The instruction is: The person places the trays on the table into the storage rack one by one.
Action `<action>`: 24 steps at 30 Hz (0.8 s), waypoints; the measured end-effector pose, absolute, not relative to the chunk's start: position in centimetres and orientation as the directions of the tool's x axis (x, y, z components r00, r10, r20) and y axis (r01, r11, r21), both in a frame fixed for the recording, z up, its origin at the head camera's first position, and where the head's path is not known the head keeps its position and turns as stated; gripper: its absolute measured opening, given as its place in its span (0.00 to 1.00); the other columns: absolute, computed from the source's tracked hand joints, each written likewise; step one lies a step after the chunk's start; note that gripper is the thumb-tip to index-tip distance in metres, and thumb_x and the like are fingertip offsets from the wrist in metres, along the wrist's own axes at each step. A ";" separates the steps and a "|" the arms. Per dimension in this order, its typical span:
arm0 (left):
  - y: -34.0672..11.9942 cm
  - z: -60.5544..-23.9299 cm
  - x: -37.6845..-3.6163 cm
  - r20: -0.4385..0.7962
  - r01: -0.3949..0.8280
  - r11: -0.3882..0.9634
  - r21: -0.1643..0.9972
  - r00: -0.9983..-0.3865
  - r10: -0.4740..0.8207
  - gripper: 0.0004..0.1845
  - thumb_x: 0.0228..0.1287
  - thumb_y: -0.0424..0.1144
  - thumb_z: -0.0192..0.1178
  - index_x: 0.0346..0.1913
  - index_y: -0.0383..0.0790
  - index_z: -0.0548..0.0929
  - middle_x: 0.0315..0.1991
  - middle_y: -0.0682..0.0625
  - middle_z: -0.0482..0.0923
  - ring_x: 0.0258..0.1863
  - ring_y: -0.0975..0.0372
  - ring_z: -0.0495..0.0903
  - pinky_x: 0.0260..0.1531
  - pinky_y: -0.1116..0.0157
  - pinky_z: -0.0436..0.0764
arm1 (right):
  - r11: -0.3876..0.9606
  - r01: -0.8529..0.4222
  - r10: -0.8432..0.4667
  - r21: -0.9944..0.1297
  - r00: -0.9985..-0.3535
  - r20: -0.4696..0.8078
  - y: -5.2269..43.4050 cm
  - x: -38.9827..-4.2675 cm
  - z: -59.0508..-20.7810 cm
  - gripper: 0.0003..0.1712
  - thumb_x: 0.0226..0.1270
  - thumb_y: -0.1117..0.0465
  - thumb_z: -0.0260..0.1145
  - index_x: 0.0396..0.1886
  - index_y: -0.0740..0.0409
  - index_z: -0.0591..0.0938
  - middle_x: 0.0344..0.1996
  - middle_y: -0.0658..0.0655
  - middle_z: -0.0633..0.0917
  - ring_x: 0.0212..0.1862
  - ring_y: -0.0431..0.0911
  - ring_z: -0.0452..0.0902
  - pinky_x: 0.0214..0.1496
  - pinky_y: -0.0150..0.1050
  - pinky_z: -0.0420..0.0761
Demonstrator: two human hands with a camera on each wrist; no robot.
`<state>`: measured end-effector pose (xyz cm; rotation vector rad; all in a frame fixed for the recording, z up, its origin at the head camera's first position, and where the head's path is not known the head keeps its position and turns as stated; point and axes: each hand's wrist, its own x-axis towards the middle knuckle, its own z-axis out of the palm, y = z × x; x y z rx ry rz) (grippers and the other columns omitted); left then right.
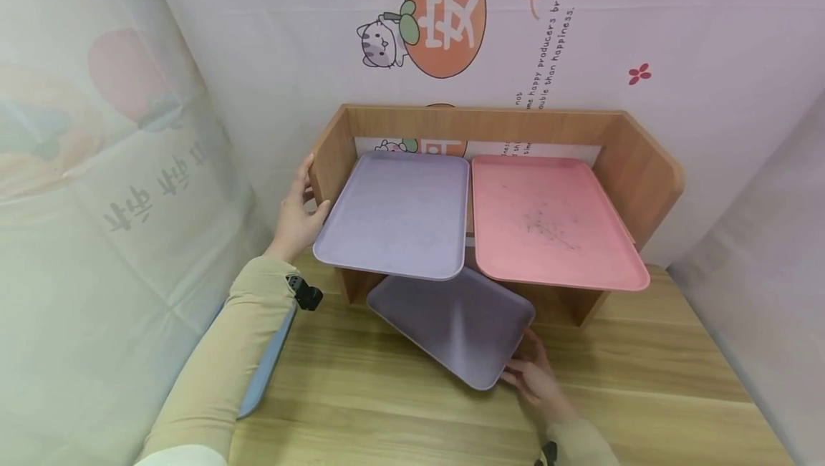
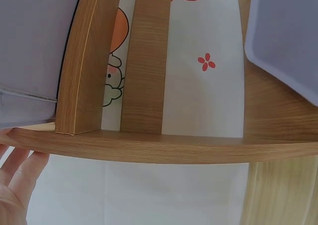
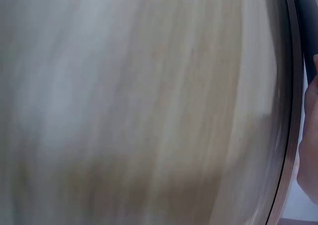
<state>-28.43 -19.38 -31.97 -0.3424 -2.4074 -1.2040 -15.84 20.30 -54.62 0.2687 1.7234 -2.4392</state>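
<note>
A dull purple tray (image 1: 454,323) slants out from the lower level of a wooden shelf (image 1: 483,122), one corner toward the front. My right hand (image 1: 535,380) grips this tray by its right edge near the front corner; part of that hand shows at the right wrist view's edge. At the shelf's left side panel, my left hand (image 1: 299,215) holds on with thumb and fingers spread along it. In the left wrist view, its fingers (image 2: 27,173) touch the panel's outer side. A lavender tray (image 1: 399,215) and a pink tray (image 1: 554,222) lie side by side on the upper level.
A blue tray (image 1: 267,366) lies partly hidden behind the left forearm. The shelf stands on a wood-grain table (image 1: 322,394) against printed white cloth (image 1: 290,36), with more cloth at both sides. Both upper trays jut out past the shelf's front.
</note>
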 end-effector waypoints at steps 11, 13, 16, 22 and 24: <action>-19.4 -31.9 -28.5 0.478 0.402 0.588 0.702 -0.878 0.030 0.44 0.64 0.28 0.55 0.74 0.61 0.46 0.62 0.32 0.67 0.57 0.39 0.73 0.47 0.45 0.80 | -0.387 0.221 0.010 -0.895 -0.970 -0.244 17.9 -16.2 -55.6 0.45 0.60 0.84 0.47 0.66 0.47 0.40 0.54 0.67 0.66 0.38 0.39 0.79 0.43 0.39 0.84; -19.4 -32.0 -28.5 0.477 0.402 0.590 0.700 -0.878 0.031 0.44 0.64 0.28 0.55 0.74 0.61 0.46 0.62 0.32 0.67 0.57 0.39 0.73 0.47 0.45 0.80 | -0.392 0.223 0.021 -0.893 -0.968 -0.251 17.3 -16.1 -55.8 0.48 0.59 0.85 0.48 0.68 0.48 0.38 0.59 0.70 0.61 0.39 0.39 0.79 0.44 0.40 0.84; -19.3 -32.0 -28.4 0.478 0.402 0.590 0.700 -0.878 0.031 0.44 0.64 0.28 0.55 0.74 0.61 0.46 0.62 0.31 0.67 0.57 0.39 0.73 0.47 0.45 0.80 | -0.379 0.215 0.029 -0.900 -0.970 -0.243 16.5 -16.0 -56.0 0.51 0.59 0.85 0.48 0.70 0.49 0.34 0.62 0.74 0.57 0.40 0.41 0.79 0.45 0.42 0.84; -19.3 -32.0 -28.4 0.492 0.419 0.582 0.697 -0.870 0.037 0.43 0.64 0.27 0.55 0.74 0.59 0.47 0.61 0.31 0.67 0.56 0.38 0.73 0.46 0.44 0.80 | -0.351 0.213 0.031 -0.912 -0.971 -0.239 15.3 -15.9 -56.3 0.51 0.59 0.84 0.49 0.71 0.51 0.33 0.61 0.76 0.56 0.41 0.44 0.77 0.45 0.46 0.84; -19.3 -32.0 -28.4 0.492 0.420 0.580 0.698 -0.870 0.038 0.43 0.64 0.27 0.55 0.74 0.59 0.46 0.61 0.31 0.67 0.56 0.39 0.73 0.46 0.44 0.80 | -0.335 0.218 0.025 -0.917 -0.971 -0.240 15.0 -15.9 -56.3 0.51 0.60 0.84 0.49 0.71 0.51 0.34 0.61 0.76 0.56 0.41 0.44 0.77 0.45 0.46 0.84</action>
